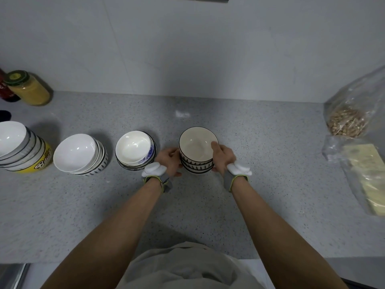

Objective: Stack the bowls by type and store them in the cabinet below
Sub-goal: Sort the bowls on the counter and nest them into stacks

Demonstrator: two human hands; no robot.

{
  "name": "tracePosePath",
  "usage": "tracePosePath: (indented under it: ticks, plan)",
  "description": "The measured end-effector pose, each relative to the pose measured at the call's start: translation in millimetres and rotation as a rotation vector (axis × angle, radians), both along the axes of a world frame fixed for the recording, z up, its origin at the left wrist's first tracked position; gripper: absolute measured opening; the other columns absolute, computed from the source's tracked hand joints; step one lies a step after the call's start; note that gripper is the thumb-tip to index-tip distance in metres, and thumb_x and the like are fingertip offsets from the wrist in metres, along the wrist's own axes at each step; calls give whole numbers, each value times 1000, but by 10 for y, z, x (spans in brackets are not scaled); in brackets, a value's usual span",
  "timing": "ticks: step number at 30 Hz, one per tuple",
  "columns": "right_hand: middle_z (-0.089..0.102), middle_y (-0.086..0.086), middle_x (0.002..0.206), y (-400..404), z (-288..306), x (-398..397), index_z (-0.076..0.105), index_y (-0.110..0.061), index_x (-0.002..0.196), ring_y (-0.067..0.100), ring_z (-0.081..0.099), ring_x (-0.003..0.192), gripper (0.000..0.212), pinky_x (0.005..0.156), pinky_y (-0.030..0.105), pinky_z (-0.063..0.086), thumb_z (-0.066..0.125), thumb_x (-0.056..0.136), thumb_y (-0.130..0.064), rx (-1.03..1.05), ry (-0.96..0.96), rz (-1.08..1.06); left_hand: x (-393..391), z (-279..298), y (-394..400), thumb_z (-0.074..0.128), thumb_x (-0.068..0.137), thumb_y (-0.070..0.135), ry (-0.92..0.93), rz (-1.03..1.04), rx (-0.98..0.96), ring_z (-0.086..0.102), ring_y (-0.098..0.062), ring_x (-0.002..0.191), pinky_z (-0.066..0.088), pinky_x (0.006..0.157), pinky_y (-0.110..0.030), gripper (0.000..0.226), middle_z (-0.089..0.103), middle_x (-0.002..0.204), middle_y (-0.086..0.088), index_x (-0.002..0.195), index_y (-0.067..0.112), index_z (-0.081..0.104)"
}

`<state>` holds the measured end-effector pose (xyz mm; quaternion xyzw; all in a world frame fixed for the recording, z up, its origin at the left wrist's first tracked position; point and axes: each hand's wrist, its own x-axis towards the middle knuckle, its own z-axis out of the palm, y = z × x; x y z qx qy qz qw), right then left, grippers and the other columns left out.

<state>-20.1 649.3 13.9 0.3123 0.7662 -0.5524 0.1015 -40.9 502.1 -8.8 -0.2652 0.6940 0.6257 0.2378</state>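
Far out beyond the left fingers, at the counter's left edge, a red-capped bottle (6,91) and a jar of yellow paste (31,89) stand against the wall. In front of them leans a stack of grey-ringed bowls (18,147) nested in a yellow printed bowl (42,160). Next along, still well clear of the left fingers, sits a stack of white bowls (78,154) with a dash-patterned one at the bottom. Just beside the left knuckles stands a third stack, its top bowl blue-painted on the side (135,150).

The left hand (169,161) comes in from a straight, outstretched forearm and curls round the left wall of the cream bowl stack (196,151) — thumb low on the near side, fingers wrapped out of sight behind. A grey strap with a white puck (154,168) sits on that wrist.

The cream stack, black-rimmed with leaf marks on its sides, rests on the speckled grey counter (270,163) between the two sets of fingers, held from both sides.

The right hand (224,156) mirrors the left — thumb hooked over the top rim into the bowl, fingers curled down the right wall. Its wrist wears the same strap and puck (239,168).

Well beyond the right fingers lie a clear bag of brown grain (350,113) and a bag of pale flat sheets (366,178).
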Motion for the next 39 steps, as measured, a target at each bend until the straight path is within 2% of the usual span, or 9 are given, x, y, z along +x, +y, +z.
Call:
tracePosePath:
  ticks: [3, 7, 13, 19, 24, 28, 33, 36, 39]
  plan:
    - [69, 17, 93, -18, -13, 11, 65, 0, 94, 37, 65, 93, 52, 83, 51, 55, 42, 94, -46, 61, 32, 24, 5, -4, 9, 42, 101, 26, -53, 48, 49, 60, -31, 95, 48, 74, -45, 28, 53, 111, -9, 124, 15, 55]
    - [68, 16, 90, 9, -71, 60, 63, -3, 90, 36, 65, 90, 51, 80, 54, 55, 39, 94, -47, 89, 64, 62, 66, -124, -16, 48, 98, 29, 59, 82, -4, 63, -24, 80, 53, 57, -35, 17, 62, 107, -10, 104, 22, 62]
    - [65, 7, 89, 40, -51, 84, 63, -17, 88, 28, 63, 89, 38, 84, 52, 55, 43, 94, -49, -1, 55, 40, 48, -146, -23, 45, 98, 33, 24, 69, 62, 58, -26, 103, 48, 60, -28, 24, 62, 109, -8, 104, 18, 63]
    - [52, 1, 129, 7, -33, 126, 51, -27, 133, 33, 54, 117, 65, 74, 51, 58, 46, 84, -68, -410, -152, -153, 40, -15, 62, 30, 96, 54, -64, 95, 243, 53, -28, 116, 48, 88, -49, 40, 56, 123, -4, 109, 28, 57]
    - [55, 6, 129, -109, -49, 42, 56, -27, 118, 33, 56, 115, 51, 70, 41, 55, 45, 87, -66, -512, -132, -161, 10, 64, 22, 38, 94, 57, -90, 166, 282, 51, -28, 108, 47, 81, -43, 39, 55, 120, -3, 110, 27, 56]
    - [56, 1, 113, -277, -34, -57, 58, -32, 106, 30, 57, 110, 38, 76, 42, 53, 43, 90, -63, -522, -127, -110, -37, 49, -131, 38, 97, 50, -31, 241, 288, 52, -25, 107, 44, 101, -48, 31, 58, 120, -5, 105, 26, 56]
    - [56, 3, 115, -345, -58, -81, 56, -31, 112, 29, 54, 110, 37, 84, 46, 51, 42, 92, -59, -583, -107, -126, 37, 30, -167, 29, 100, 50, 22, 237, 262, 49, -34, 127, 46, 90, -45, 55, 50, 136, -14, 137, 12, 43]
    - [55, 5, 133, -359, -87, -23, 55, -26, 123, 27, 54, 111, 48, 91, 46, 49, 38, 94, -60, -577, -83, -165, 50, -19, -191, 27, 99, 54, 32, 211, 239, 48, -35, 127, 47, 96, -49, 61, 47, 140, -14, 141, 12, 39]
    - [58, 1, 125, -409, -19, 1, 61, -24, 108, 25, 55, 115, 38, 84, 40, 53, 45, 93, -55, -474, -96, -191, 64, -22, -198, 29, 98, 55, 88, 194, 230, 43, -29, 133, 39, 107, -52, 61, 42, 147, -7, 144, 16, 38]
